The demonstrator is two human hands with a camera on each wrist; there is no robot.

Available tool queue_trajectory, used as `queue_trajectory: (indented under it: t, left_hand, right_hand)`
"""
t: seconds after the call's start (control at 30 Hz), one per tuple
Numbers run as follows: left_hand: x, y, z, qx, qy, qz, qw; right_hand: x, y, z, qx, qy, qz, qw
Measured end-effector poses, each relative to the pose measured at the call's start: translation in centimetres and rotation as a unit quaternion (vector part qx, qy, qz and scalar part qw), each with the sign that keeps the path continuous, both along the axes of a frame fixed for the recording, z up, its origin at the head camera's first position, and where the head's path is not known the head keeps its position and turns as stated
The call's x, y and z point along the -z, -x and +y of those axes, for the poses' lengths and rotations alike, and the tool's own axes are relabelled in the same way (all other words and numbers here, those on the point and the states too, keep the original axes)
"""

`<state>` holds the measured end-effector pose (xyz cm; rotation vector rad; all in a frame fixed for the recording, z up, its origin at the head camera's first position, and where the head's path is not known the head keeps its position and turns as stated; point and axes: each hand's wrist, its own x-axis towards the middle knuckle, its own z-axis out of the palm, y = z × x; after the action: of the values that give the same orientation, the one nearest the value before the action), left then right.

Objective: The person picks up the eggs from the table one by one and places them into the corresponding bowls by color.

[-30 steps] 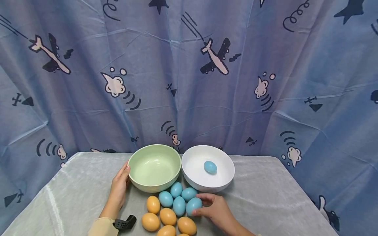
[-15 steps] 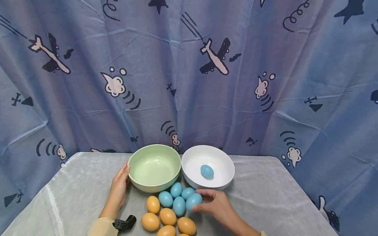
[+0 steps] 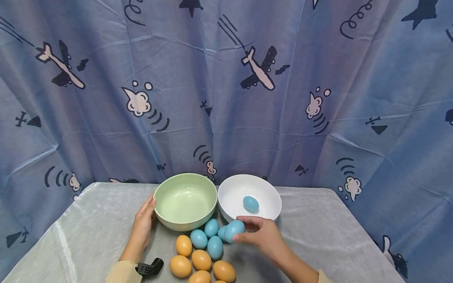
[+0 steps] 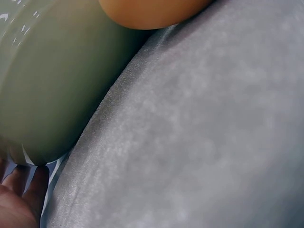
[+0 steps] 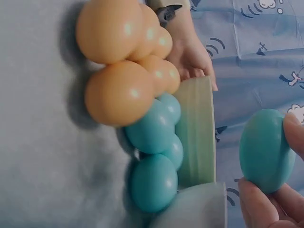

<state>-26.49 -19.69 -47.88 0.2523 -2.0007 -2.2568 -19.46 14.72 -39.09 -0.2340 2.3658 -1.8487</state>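
Note:
My right hand (image 3: 267, 237) pinches a blue egg (image 3: 234, 231) between thumb and fingers, near the front of the white bowl (image 3: 230, 202). In the right wrist view this held egg (image 5: 266, 149) stands apart from the others. A single blue egg (image 3: 251, 204) lies inside the white bowl. My left hand (image 3: 143, 224) rests against the left side of the green bowl (image 3: 185, 200), fingers along its outer wall. In the left wrist view, its fingertips (image 4: 42, 173) touch the bowl's underside edge. Several other blue eggs (image 3: 215, 247) lie in front of the bowls, one partly hidden behind the held egg.
Several orange eggs (image 3: 181, 266) sit nearer me, left of and below the blue ones. Both bowls stand side by side at the back of the grey cloth-covered table (image 3: 311, 236). Behind the table hangs a patterned blue curtain (image 3: 226, 98). A black band (image 3: 150, 268) circles the left wrist.
My right hand has raised the blue egg from the group, moving it up and away toward the white bowl. The egg in that bowl has rocked slightly. The left hand stays put.

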Motion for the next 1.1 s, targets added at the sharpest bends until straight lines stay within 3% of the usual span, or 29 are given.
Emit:
queue_trajectory:
  t: [0.3, 0.57, 1.1]
  left_hand:
    - [0.1, 0.0, -0.1, 0.003, 0.001, -0.002, 1.0000]
    - [0.2, 0.1, 0.0, 0.000, 0.004, -0.005, 1.0000]
    - [0.1, 0.1, -0.1, -0.001, 0.002, 0.001, 1.0000]
  right_hand:
    - [-1.2, 1.3, 0.2, 0.023, 0.000, 0.012, 1.000]
    - [-1.9, 2.5, 0.2, 0.077, -0.031, 0.013, 0.996]
    - [-1.3, 5.2, 0.2, 0.098, -0.040, 0.008, 0.994]
